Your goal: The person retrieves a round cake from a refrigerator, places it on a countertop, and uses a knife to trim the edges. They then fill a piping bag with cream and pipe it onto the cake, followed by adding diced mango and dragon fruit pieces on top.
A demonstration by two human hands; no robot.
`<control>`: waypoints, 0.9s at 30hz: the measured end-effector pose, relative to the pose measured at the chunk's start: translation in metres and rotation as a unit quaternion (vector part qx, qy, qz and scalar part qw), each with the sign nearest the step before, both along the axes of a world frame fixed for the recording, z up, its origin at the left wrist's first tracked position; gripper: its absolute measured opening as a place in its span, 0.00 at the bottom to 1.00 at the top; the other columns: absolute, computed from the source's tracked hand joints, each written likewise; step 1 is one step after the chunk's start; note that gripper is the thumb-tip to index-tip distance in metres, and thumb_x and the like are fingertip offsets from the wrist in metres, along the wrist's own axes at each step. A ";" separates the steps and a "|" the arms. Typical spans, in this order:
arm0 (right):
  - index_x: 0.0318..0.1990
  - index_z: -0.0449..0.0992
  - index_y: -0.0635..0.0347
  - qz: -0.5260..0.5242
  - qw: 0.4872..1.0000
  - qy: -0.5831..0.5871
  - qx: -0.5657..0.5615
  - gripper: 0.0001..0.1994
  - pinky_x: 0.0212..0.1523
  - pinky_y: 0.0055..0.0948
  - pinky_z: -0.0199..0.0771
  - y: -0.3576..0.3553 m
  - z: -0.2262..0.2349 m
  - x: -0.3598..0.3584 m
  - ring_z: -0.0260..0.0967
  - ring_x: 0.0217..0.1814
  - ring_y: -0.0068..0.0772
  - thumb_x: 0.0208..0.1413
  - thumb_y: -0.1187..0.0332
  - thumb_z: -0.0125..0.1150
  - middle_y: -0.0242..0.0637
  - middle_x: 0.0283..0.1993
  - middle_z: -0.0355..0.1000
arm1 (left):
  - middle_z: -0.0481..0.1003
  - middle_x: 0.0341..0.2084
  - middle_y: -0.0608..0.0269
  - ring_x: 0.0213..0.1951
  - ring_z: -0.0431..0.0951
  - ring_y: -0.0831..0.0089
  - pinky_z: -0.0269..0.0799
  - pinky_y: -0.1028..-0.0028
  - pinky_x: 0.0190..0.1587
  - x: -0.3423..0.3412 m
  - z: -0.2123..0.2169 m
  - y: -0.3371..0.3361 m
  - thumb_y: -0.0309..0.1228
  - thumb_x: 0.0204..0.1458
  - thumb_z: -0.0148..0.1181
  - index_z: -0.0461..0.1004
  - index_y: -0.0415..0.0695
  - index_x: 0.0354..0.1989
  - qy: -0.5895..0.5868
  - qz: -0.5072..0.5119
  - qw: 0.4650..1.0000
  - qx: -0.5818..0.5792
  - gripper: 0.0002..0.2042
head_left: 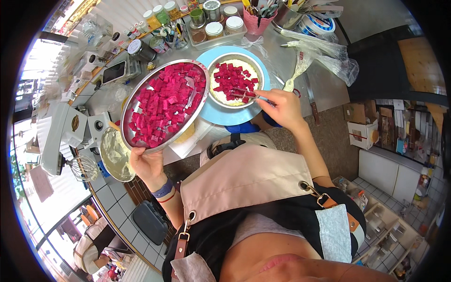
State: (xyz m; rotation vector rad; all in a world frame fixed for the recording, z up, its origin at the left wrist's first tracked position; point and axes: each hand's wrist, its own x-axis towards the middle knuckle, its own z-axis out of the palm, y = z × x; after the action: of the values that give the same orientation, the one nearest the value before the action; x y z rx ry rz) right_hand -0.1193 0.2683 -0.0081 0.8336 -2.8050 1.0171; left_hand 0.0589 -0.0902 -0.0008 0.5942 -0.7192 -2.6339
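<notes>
My left hand point(146, 165) grips the lower edge of an oval metal tray point(205, 75), tilted and heaped with deep magenta cubes of fruit point(164, 101) that look like dragon fruit. In my right hand point(284, 107) is a slim metal utensil point(245, 94), its tip among the cubes; whether it is a fork or tongs I cannot tell. It reaches into a round cake tin point(261, 75) lined with pale cream point(231, 63). Magenta cubes point(230, 77) cover much of that cream. Under the tin lies a light blue round board point(221, 116). The tray overlaps the board's left side.
Filled piping bags point(303, 63) lie right of the tin, near a knife point(311, 98). Left of the tray stand a bowl of cream point(115, 155) and a stand mixer point(66, 136) with a whisk. Jars point(214, 30) and a pink tool holder point(257, 22) line the back.
</notes>
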 end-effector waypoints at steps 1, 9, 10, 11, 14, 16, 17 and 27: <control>0.39 0.84 0.48 -0.012 1.000 -0.001 0.000 0.09 0.24 0.30 0.71 0.003 0.007 -0.002 0.74 0.24 0.33 0.50 0.62 0.65 0.32 0.26 0.77 | 0.70 0.57 0.50 0.57 0.72 0.54 0.71 0.47 0.55 0.000 0.001 0.000 0.21 0.42 0.47 0.63 0.38 0.61 -0.002 0.004 1.000 0.000 0.30; 0.40 0.83 0.48 -0.059 0.990 0.087 0.098 0.10 0.25 0.34 0.71 0.014 0.014 -0.022 0.74 0.26 0.37 0.52 0.61 0.63 0.33 0.27 0.76 | 0.70 0.57 0.50 0.57 0.72 0.54 0.71 0.49 0.55 -0.001 0.001 -0.001 0.21 0.43 0.47 0.63 0.38 0.61 -0.003 0.007 1.000 0.003 0.30; 0.41 0.83 0.48 -0.058 0.990 0.085 0.095 0.10 0.26 0.33 0.71 0.011 0.014 -0.022 0.73 0.25 0.37 0.52 0.62 0.63 0.33 0.27 0.76 | 0.70 0.57 0.50 0.57 0.72 0.54 0.71 0.49 0.55 -0.002 0.003 0.000 0.22 0.43 0.47 0.63 0.38 0.61 -0.005 0.008 1.000 0.002 0.30; 0.42 0.83 0.48 -0.057 0.991 0.083 0.093 0.10 0.26 0.33 0.71 0.008 0.015 -0.022 0.72 0.24 0.37 0.52 0.62 0.64 0.33 0.28 0.76 | 0.70 0.57 0.50 0.56 0.72 0.55 0.72 0.49 0.55 -0.002 0.004 0.001 0.22 0.43 0.47 0.63 0.38 0.61 -0.007 0.009 1.000 0.001 0.30; 0.40 0.83 0.48 -0.001 0.998 0.050 0.046 0.10 0.25 0.34 0.71 0.001 0.020 -0.017 0.73 0.25 0.38 0.52 0.62 0.63 0.33 0.26 0.76 | 0.70 0.57 0.50 0.56 0.72 0.55 0.72 0.49 0.55 -0.002 0.003 0.002 0.22 0.43 0.47 0.63 0.38 0.61 -0.008 0.019 1.000 -0.008 0.30; 0.40 0.83 0.49 0.015 0.997 0.064 0.050 0.09 0.25 0.34 0.71 0.000 0.015 -0.017 0.74 0.25 0.37 0.52 0.62 0.63 0.34 0.26 0.75 | 0.70 0.57 0.50 0.56 0.72 0.55 0.72 0.49 0.55 -0.002 0.004 0.002 0.22 0.43 0.47 0.63 0.38 0.61 0.001 0.011 1.000 -0.004 0.30; 0.41 0.83 0.48 -0.004 0.996 0.056 0.062 0.10 0.25 0.33 0.71 0.001 0.012 -0.019 0.74 0.25 0.37 0.52 0.62 0.63 0.34 0.28 0.76 | 0.70 0.57 0.50 0.56 0.73 0.55 0.72 0.49 0.55 -0.001 0.004 0.001 0.22 0.43 0.47 0.63 0.38 0.61 0.006 0.007 1.000 -0.002 0.30; 0.40 0.84 0.48 -0.041 0.996 0.060 0.054 0.10 0.28 0.31 0.74 -0.015 0.010 -0.033 0.76 0.28 0.36 0.53 0.60 0.64 0.35 0.34 0.80 | 0.70 0.58 0.50 0.58 0.70 0.54 0.67 0.46 0.59 0.002 -0.003 -0.006 0.22 0.43 0.48 0.65 0.39 0.61 0.007 0.007 1.000 0.001 0.30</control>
State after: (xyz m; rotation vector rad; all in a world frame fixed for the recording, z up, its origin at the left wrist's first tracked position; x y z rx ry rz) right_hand -0.1518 0.2534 0.0014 0.7559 -2.7862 0.7821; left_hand 0.0614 -0.0961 -0.0043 0.5792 -0.7050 -2.6232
